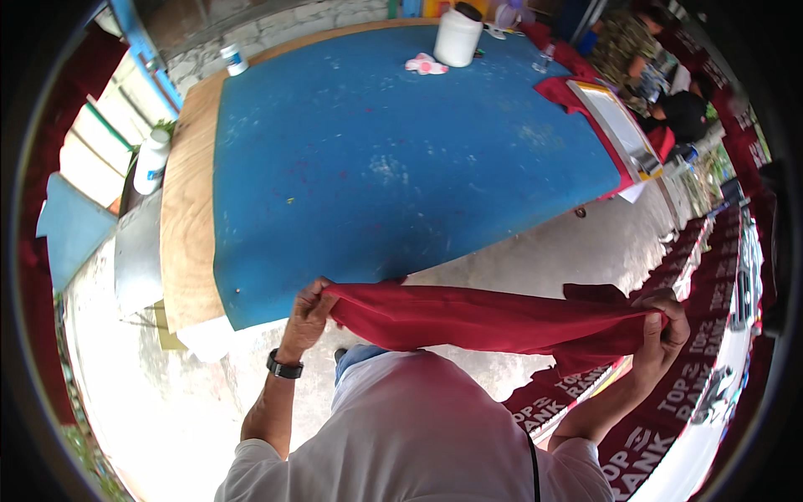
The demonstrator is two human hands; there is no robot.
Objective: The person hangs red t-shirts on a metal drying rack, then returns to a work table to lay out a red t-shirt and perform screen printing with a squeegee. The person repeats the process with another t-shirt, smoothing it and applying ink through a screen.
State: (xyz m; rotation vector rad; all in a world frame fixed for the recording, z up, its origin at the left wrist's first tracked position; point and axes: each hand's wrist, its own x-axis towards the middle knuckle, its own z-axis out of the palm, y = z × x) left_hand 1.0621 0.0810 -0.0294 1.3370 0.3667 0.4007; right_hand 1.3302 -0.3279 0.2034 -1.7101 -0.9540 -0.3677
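Note:
Between my two hands a dark red cloth (468, 316) is stretched out in front of my body, just off the near edge of the blue-topped table (335, 184). My left hand (311, 311) pinches its left end, with a black watch on that wrist. At the other end my right hand (665, 322) grips the cloth between thumb and fingers. Some of the cloth hangs in folds near my right hand. Whether it is a garment or a plain piece, I cannot tell.
A white jar with a dark lid (458, 35) and a pink-spotted cloth (427, 64) stand on the table's far side. A framed printing screen (615, 125) lies on red fabric at the right. Two people (627, 50) are beyond it. Printed red fabric (652, 418) hangs at my right.

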